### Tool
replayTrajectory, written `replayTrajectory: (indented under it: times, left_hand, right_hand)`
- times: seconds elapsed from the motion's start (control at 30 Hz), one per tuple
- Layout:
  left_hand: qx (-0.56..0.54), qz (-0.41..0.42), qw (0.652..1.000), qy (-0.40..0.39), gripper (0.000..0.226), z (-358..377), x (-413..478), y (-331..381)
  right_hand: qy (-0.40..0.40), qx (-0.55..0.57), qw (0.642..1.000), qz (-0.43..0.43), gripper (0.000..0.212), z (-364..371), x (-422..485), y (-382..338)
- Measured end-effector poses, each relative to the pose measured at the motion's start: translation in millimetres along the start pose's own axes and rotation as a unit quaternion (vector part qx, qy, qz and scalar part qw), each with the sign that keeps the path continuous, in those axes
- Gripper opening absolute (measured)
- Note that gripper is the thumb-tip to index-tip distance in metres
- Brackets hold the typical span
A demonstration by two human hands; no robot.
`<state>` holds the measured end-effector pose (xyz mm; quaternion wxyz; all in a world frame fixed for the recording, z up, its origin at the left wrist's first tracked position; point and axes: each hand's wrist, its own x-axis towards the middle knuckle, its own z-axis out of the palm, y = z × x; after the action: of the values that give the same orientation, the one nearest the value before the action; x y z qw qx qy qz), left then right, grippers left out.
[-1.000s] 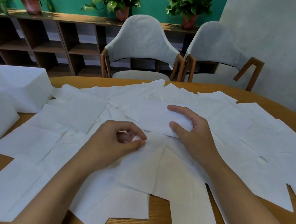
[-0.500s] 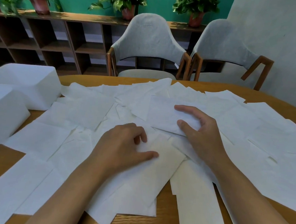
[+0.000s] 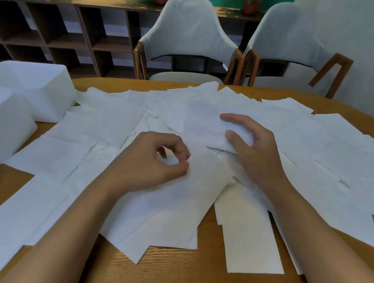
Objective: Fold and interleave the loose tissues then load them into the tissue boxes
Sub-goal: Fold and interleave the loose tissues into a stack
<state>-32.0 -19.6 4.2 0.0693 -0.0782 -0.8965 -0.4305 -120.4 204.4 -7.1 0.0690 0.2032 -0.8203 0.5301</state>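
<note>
My L hand point(image 3: 156, 163), flat a sec ago, now pinches a loose tissue point(image 3: 178, 197); R hand point(image 3: 253, 149) still grips the folded tissue point(image 3: 204, 129). Next fold prob starting.

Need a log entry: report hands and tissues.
Left hand pinches loose sheet. Right hand grips folded tissue. White boxes far left, nothing blocking.

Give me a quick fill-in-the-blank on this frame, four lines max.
1. Loose tissues cover a wooden ___.
2. At the far edge stand ___ grey chairs.
3. The right hand grips a folded ___.
4. The white boxes sit on the person's ___ side.
Missing: table; two; tissue; left.
</note>
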Motion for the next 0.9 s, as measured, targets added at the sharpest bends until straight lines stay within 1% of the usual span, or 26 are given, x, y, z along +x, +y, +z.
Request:
replayTrajectory:
  times: [0.07,0.17,0.23,0.27,0.3,0.4,0.43,0.57,0.63,0.7,0.77,0.83,0.87,0.9]
  left_hand:
    - [-0.072,0.015,0.997,-0.027,0.012,-4.5,-1.0,5.7]
    - [-0.128,0.019,0.991,-0.038,0.016,-6.0,-2.4,8.2]
    - [-0.137,0.004,0.990,-0.026,0.016,-6.7,-2.0,7.8]
    - [-0.134,-0.005,0.991,-0.018,0.016,-7.3,-1.4,7.5]
    - [-0.132,-0.013,0.991,-0.010,0.016,-8.3,-1.1,7.2]
    - [-0.133,-0.014,0.991,0.004,0.012,-12.8,-0.7,8.5]
    - [-0.134,-0.010,0.991,0.006,0.009,-14.9,-0.6,9.0]
    - [-0.138,-0.003,0.990,-0.012,0.019,-22.5,-1.1,9.3]
    - [-0.121,0.006,0.993,-0.014,0.020,-21.5,-0.7,8.3]
    - [-0.089,0.018,0.996,0.004,0.019,-16.7,0.8,5.7]
    - [-0.064,0.029,0.997,0.028,0.016,-11.0,2.6,2.5]
    - [-0.053,0.034,0.997,0.041,0.016,-7.0,4.0,0.0]
    - [-0.050,0.030,0.997,0.043,0.019,-6.2,4.2,-0.6]
    - [-0.047,0.022,0.998,0.043,0.024,-6.5,3.9,-1.1]
  right_hand:
    - [-0.033,0.021,0.999,-0.007,0.024,-0.7,-1.7,-2.7]
    - [-0.100,0.052,0.993,-0.027,0.035,0.1,-7.2,-8.3]
    - [-0.128,0.040,0.990,-0.035,0.048,2.3,-9.6,-11.6]
    - [-0.132,0.028,0.990,-0.036,0.055,2.8,-10.0,-12.0]
    - [-0.131,0.019,0.990,-0.036,0.057,3.2,-10.4,-12.4]
    - [-0.119,0.005,0.993,-0.021,0.043,4.7,-11.5,-11.4]
    - [-0.114,0.002,0.993,-0.016,0.043,5.2,-12.0,-11.3]
    - [-0.102,0.003,0.995,-0.005,0.060,4.3,-11.3,-11.5]
    - [-0.116,0.009,0.993,-0.006,0.062,3.9,-12.3,-13.2]
    - [-0.139,0.019,0.990,-0.011,0.052,5.1,-15.2,-15.9]
    - [-0.143,0.023,0.989,-0.014,0.035,7.9,-17.2,-17.8]
    - [-0.123,0.026,0.992,-0.008,0.015,10.0,-17.3,-18.2]
    - [-0.109,0.025,0.994,-0.001,0.009,10.7,-17.3,-18.4]
    - [-0.096,0.021,0.995,0.007,0.010,11.0,-17.3,-19.1]
